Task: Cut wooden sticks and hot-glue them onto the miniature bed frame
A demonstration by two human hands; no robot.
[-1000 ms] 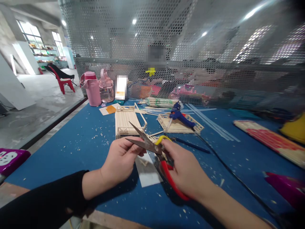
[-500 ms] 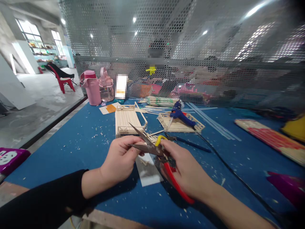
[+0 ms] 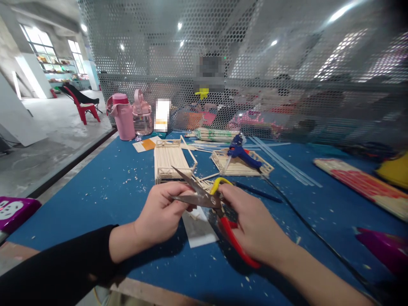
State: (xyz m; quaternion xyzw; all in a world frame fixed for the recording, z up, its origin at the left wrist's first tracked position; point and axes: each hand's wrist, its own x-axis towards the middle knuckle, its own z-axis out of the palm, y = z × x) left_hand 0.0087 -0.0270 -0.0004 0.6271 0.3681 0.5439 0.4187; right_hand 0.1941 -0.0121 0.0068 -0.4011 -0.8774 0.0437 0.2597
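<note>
My right hand (image 3: 251, 212) grips a pair of scissors (image 3: 213, 200) with one red and one yellow handle. Their dark blades are spread and point left, level with the fingers of my left hand (image 3: 165, 208). Those fingers are pinched together beside the lower blade; what they hold is hidden. Just beyond lies a structure of pale wooden sticks (image 3: 172, 158) with a railing-like frame. Loose short sticks lie near the blades. Below the hands is a white sheet (image 3: 200, 238) with small offcuts on it.
A blue glue gun (image 3: 244, 155) rests on a second stick frame (image 3: 223, 169), its black cord running right. Dark blue-handled pliers (image 3: 258, 193) lie nearby. Clear glue sticks (image 3: 283, 163), a pink flask (image 3: 123, 119) and a pink bottle (image 3: 142, 119) stand or lie farther back, before a perforated metal screen (image 3: 153, 55).
The scissors have spread slightly wider, their yellow handle shifting a little. My left hand stays almost in the same place, fingers still pinched.
</note>
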